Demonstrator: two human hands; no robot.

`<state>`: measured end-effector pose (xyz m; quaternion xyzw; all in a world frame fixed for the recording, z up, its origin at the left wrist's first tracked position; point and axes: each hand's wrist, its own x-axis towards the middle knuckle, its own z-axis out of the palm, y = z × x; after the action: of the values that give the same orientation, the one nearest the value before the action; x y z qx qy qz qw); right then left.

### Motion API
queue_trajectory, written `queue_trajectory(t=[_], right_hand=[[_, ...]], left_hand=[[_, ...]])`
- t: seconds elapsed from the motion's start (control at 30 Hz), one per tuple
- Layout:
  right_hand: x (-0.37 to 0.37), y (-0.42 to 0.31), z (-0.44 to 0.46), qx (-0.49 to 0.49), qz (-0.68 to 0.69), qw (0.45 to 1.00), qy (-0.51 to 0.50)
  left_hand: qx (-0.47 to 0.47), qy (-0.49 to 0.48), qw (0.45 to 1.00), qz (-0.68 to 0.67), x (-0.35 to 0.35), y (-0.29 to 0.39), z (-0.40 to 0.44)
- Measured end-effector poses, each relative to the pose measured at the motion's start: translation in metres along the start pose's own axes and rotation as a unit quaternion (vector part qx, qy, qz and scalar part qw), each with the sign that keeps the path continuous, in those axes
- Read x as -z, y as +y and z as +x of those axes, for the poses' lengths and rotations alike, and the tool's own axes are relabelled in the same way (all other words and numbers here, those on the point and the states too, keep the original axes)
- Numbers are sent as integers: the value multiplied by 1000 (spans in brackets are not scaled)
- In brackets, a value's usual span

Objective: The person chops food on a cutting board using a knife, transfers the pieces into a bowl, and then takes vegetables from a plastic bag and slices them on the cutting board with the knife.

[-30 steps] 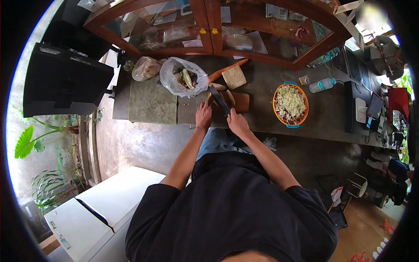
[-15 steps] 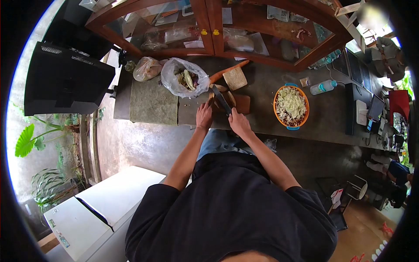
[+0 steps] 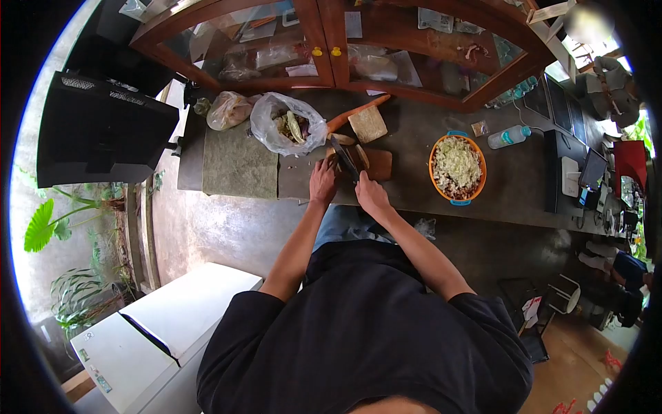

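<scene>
I have the right hand [image 3: 372, 192] gripping a long dark-bladed knife [image 3: 346, 156], slanted ahead of its fingers over a brown wooden board [image 3: 380, 165], but can't tell whether the left hand [image 3: 322, 183] nearby grips anything.

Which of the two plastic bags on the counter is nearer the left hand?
The larger, wide-open bag, just beyond the left hand; the smaller bag sits farther away, on its left, without a wide-open mouth showing.
</scene>
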<state>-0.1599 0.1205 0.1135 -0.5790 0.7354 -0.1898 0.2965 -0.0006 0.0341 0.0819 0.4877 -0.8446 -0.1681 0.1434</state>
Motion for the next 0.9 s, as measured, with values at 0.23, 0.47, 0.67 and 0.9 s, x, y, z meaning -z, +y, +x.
queue_trajectory(t=[0.23,0.47,0.67,0.9], right_hand=[[7,5,-20,-13,-7,999,-40],[4,-3,-2,-29,14,999,-35],[12,10,-29,-7,-2,1000,-28],[5,1,-3,-9,8,1000,-4]], left_hand=[[-9,14,1000,-1,-5,-3,-3],[3,9,999,-33,6,5,-2],[-8,17,1000,10,-24,-16,-6],[10,-3,1000,-10,-9,-5,-3]])
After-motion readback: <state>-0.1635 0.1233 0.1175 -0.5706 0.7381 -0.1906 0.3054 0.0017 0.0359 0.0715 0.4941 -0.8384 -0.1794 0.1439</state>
